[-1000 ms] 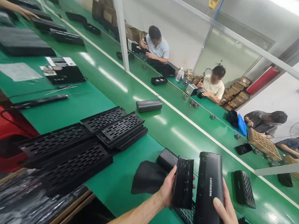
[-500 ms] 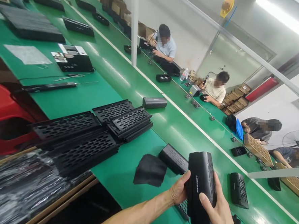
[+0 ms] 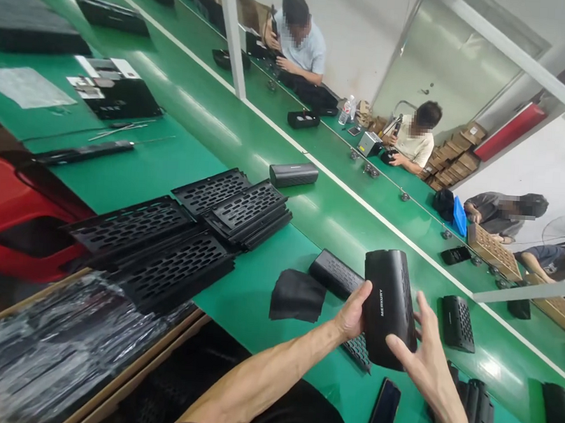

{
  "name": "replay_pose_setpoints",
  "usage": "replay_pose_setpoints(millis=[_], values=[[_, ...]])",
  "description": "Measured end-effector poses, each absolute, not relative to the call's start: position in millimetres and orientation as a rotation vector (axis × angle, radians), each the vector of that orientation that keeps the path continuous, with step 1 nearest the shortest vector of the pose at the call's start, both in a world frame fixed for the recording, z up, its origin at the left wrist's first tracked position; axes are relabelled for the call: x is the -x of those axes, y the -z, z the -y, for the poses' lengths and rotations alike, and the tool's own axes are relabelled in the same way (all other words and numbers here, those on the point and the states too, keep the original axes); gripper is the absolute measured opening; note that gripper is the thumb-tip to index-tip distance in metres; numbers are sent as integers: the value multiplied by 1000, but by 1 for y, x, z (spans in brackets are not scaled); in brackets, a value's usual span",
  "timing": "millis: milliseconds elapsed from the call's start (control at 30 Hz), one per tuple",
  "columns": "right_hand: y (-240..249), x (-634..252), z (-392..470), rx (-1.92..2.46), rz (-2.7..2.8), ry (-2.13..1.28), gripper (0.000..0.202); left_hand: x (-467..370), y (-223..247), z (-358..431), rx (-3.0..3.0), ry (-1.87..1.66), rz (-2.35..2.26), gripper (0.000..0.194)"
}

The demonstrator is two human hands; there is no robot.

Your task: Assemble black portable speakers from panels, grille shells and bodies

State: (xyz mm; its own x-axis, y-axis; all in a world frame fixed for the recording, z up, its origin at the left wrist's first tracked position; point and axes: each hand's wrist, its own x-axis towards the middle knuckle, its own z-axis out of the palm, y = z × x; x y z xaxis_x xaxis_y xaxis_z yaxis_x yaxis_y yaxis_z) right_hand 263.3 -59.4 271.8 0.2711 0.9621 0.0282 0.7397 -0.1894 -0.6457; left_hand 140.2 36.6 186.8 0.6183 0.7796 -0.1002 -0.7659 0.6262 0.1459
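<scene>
A black speaker housing (image 3: 386,307) with white MERKURY lettering is held upright and slightly tilted above the green table. My left hand (image 3: 353,311) grips its left edge, the thumb on the front and the other fingers hidden behind. At the lower right, my right hand (image 3: 425,348) has its thumb against the front face. Its index finger is raised away from the side, while other fingers reach the right edge. Behind the left hand lie another black housing (image 3: 338,273) and a stack of black sheets (image 3: 297,295). A perforated black panel (image 3: 357,353) is partly covered by the held housing.
Several perforated black panels (image 3: 169,255) are stacked left of centre. A box of plastic-wrapped parts (image 3: 63,351) and a red chair (image 3: 18,221) are at left. A phone (image 3: 383,412) lies near me. Several people work across the line, behind a white post (image 3: 233,42).
The housing now appears higher and slightly right in view. My right index finger has lifted away from its side. The view has shifted, and the phone is now visible.
</scene>
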Motion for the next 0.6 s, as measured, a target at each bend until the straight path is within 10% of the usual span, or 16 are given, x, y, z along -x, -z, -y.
replay_pose_setpoints(millis=[267, 600], values=[[-203, -215, 71, 1779, 1186, -47, 96, -138, -196, -54, -106, -980, -281, 68], [-245, -235, 70, 1666, 1269, 25, 77, -122, -204, -86, -461, -890, -211, 86]])
